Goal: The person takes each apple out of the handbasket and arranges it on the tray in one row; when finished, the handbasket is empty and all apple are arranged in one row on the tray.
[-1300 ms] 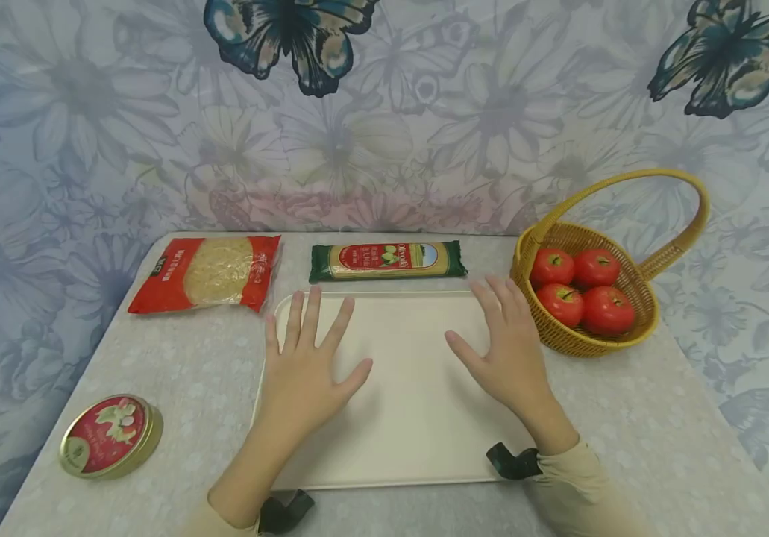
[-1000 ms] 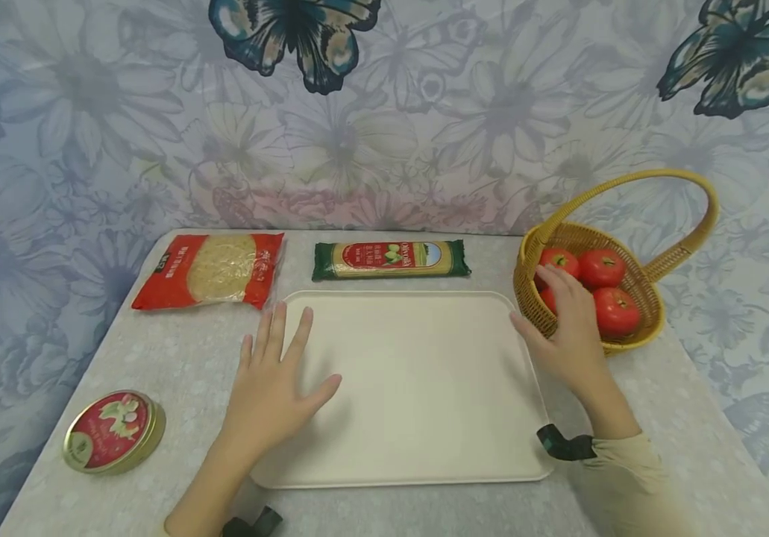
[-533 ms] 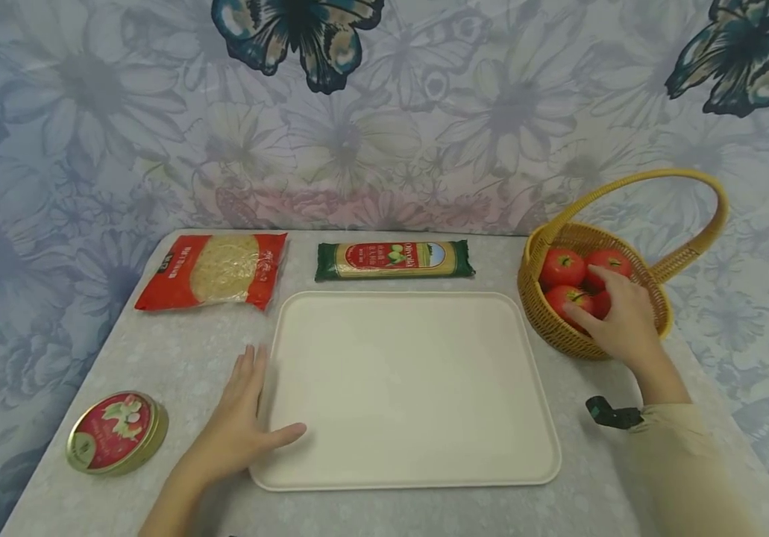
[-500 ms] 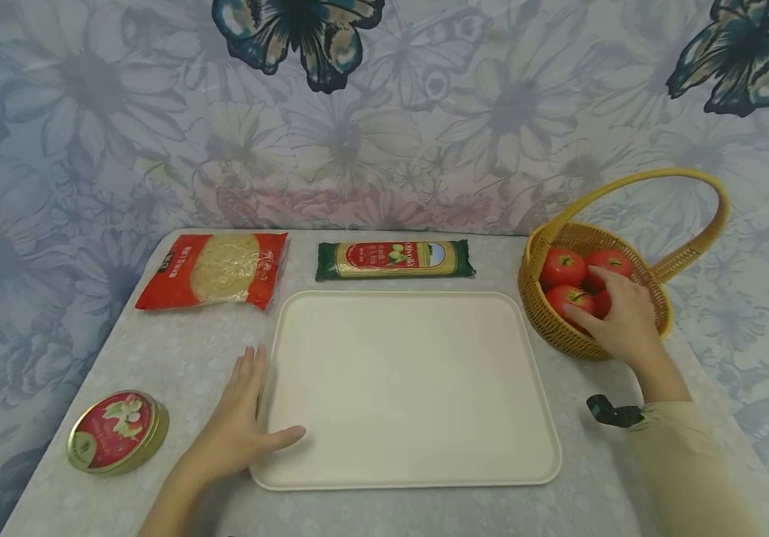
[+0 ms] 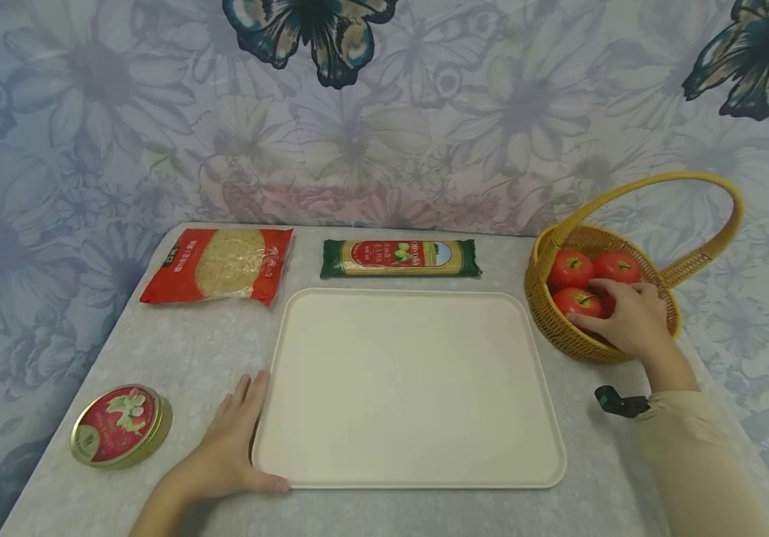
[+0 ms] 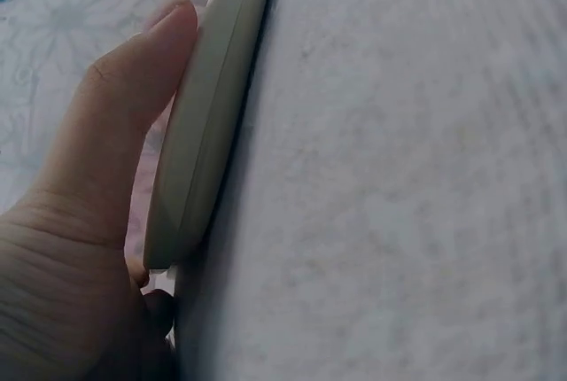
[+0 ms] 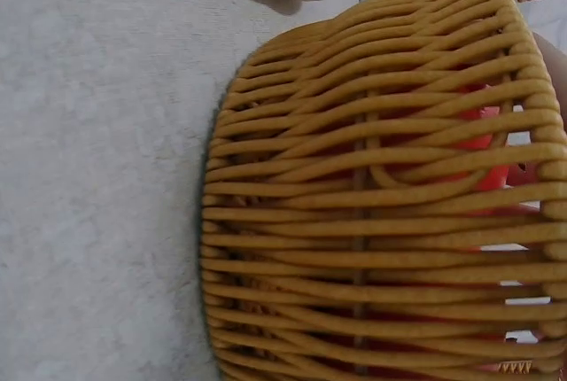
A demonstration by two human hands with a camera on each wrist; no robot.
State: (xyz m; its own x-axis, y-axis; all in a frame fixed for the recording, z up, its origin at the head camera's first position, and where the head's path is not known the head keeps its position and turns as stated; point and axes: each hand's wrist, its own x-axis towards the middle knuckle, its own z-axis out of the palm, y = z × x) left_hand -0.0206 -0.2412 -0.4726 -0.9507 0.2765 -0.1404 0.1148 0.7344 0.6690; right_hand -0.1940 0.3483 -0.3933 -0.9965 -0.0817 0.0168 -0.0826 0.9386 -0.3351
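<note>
- We see left hand [image 5: 230,451] spread at tray [image 5: 411,388] corner, likely steadying it
- Right hand [image 5: 634,319] curls round tomato [image 5: 608,303], basket [image 5: 575,349] likely stopping it rolling

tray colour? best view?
Plain cream; the tray shows best in the head view.

head: above, forward-down | left wrist: tray [image 6: 208,115] close-up | right wrist: basket [image 7: 354,227] close-up | shared: tray
</note>
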